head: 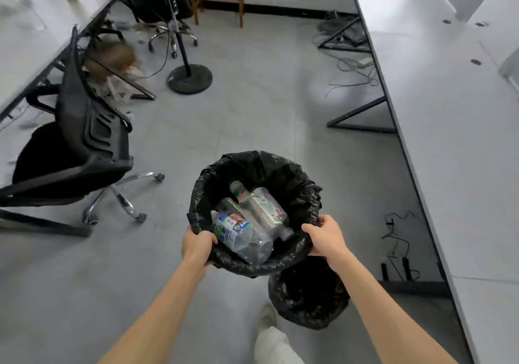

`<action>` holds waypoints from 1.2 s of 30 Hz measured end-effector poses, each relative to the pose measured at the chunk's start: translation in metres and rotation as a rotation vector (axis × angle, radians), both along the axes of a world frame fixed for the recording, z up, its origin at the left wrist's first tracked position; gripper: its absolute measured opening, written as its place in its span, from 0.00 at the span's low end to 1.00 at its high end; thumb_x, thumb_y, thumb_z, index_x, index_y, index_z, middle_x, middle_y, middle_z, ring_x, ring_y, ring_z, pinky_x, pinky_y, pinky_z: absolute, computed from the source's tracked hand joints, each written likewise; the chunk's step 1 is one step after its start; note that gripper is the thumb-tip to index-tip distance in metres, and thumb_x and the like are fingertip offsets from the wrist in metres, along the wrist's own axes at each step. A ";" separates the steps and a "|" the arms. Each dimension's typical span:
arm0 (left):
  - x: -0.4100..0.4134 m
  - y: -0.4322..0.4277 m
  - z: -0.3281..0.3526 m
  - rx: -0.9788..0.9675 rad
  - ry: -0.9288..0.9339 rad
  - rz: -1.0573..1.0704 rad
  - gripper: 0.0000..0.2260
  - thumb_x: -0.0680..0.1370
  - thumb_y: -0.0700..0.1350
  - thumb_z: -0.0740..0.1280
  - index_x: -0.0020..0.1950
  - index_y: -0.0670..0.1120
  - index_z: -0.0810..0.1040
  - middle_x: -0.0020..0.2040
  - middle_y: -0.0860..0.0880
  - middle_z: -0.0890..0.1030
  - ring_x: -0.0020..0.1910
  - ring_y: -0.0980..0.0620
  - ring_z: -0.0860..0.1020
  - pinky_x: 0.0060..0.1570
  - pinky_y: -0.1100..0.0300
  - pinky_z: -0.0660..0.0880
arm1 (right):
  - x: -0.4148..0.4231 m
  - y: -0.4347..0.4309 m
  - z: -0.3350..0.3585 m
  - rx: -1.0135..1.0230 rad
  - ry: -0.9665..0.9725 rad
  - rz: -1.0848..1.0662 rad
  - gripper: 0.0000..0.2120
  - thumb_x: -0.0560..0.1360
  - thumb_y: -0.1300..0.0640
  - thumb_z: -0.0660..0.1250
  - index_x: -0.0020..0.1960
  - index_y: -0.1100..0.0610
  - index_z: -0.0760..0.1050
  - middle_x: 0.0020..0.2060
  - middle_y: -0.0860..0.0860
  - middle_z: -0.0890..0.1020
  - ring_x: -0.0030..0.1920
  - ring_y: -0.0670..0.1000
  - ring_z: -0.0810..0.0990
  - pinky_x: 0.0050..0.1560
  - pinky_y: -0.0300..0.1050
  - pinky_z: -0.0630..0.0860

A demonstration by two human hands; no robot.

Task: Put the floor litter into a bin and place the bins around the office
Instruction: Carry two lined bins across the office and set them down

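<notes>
Black crinkled plastic lines the round bin (283,175) that I seem to hold clear of the grey floor, just above a second black-lined bin (307,302). The crushed clear plastic bottles (241,234) inside should keep it light. The liner looks slick, so the stiff rim beneath is my hold. My left hand (196,247) and right hand (325,237) curl over the near rim on either side, both arms stretched forward.

Black bin liner (283,172); grey floor (252,110); black chair (84,144).
</notes>
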State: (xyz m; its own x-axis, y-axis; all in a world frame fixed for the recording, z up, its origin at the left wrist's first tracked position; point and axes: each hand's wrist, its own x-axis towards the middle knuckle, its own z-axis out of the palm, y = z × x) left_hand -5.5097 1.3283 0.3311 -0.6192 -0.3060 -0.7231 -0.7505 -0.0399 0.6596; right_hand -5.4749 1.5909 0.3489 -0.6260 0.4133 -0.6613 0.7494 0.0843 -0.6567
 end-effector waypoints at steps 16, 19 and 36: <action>-0.266 0.053 0.056 -0.089 -0.122 -0.441 0.05 0.78 0.42 0.66 0.53 0.43 0.77 0.49 0.41 0.83 0.42 0.43 0.82 0.41 0.47 0.83 | -0.215 0.053 0.023 -0.001 0.017 -0.175 0.10 0.71 0.64 0.62 0.51 0.54 0.68 0.48 0.54 0.79 0.44 0.58 0.83 0.44 0.56 0.84; -0.321 0.051 0.058 -0.121 -0.143 -0.483 0.05 0.78 0.38 0.63 0.52 0.42 0.77 0.51 0.42 0.82 0.42 0.42 0.83 0.48 0.46 0.82 | -0.282 0.062 0.029 0.057 -0.001 -0.128 0.12 0.69 0.62 0.62 0.52 0.55 0.69 0.46 0.54 0.79 0.42 0.59 0.84 0.47 0.55 0.83; -0.737 0.132 0.073 -0.070 -0.037 -0.634 0.03 0.78 0.37 0.65 0.50 0.40 0.76 0.49 0.42 0.80 0.41 0.43 0.82 0.43 0.53 0.80 | -0.657 0.142 0.051 0.040 0.103 -0.290 0.11 0.70 0.64 0.65 0.51 0.57 0.70 0.47 0.56 0.79 0.44 0.59 0.83 0.41 0.57 0.84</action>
State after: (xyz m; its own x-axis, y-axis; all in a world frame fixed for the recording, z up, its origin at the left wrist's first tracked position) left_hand -6.2464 1.4599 0.4040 -0.6706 0.0644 -0.7390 -0.6365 0.4617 0.6178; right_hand -6.1318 1.7328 0.3997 -0.5407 0.6089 -0.5804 0.6758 -0.0963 -0.7307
